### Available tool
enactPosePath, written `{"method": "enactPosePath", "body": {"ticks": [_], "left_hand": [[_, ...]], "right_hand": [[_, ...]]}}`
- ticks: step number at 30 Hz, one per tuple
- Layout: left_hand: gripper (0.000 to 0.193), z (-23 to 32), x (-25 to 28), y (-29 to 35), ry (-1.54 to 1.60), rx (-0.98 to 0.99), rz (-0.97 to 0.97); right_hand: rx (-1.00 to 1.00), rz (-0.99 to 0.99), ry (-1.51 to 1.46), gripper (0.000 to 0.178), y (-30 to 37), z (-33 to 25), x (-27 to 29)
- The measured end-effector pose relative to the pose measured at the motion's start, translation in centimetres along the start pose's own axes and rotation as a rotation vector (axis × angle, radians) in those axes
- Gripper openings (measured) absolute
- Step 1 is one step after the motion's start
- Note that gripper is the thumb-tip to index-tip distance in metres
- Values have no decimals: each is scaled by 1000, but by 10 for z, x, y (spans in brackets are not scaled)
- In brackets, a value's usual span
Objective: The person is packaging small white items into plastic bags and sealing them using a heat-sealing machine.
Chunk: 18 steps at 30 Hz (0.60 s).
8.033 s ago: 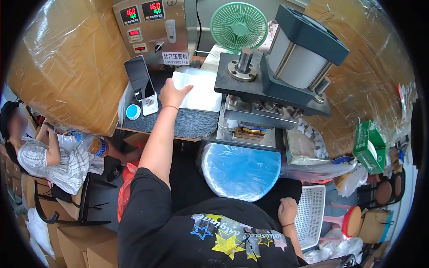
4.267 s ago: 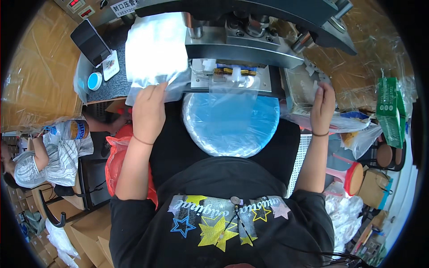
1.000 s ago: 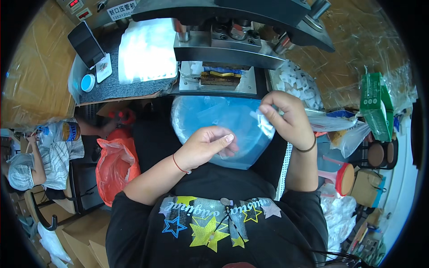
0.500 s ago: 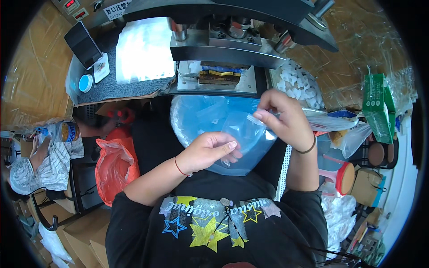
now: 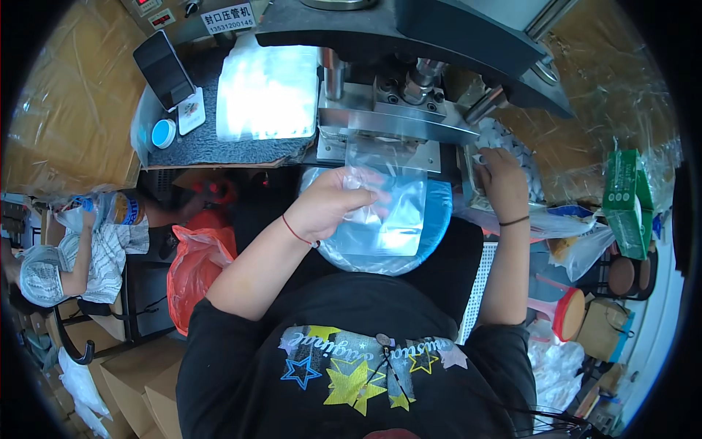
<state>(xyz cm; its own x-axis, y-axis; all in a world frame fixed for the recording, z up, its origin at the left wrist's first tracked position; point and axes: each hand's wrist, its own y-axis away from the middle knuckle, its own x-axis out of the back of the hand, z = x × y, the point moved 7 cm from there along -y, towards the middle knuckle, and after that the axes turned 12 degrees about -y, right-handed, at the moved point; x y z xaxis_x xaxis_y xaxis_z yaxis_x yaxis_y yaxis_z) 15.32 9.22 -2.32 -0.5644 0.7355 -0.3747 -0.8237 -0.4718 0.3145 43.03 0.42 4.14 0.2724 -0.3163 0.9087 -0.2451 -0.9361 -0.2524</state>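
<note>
Pouch (image 5: 401, 219) of glossy clear film, rectangular, in left hand (image 5: 327, 205)

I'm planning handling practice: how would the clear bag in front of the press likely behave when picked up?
The bag is probably floppy, since its see-through sheet looks thin. It is likely light for its size, as it looks flat. It may be slippery too, given its glossy glare.

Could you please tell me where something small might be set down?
A bare strip of grey mat lies between the white stack and its front edge. It is crowded at the press, where the left hand holds a clear bag, and around the white pieces by the right hand.
</note>
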Motion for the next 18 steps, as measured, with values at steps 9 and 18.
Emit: {"method": "enactPosePath", "body": {"ticks": [9, 18], "left_hand": [[60, 66, 102, 35, -2114, -413, 738], [20, 31, 75, 79, -616, -381, 503]], "right_hand": [[173, 312, -87, 29, 14, 15, 22], [131, 221, -491, 27, 29, -57, 28]]}}
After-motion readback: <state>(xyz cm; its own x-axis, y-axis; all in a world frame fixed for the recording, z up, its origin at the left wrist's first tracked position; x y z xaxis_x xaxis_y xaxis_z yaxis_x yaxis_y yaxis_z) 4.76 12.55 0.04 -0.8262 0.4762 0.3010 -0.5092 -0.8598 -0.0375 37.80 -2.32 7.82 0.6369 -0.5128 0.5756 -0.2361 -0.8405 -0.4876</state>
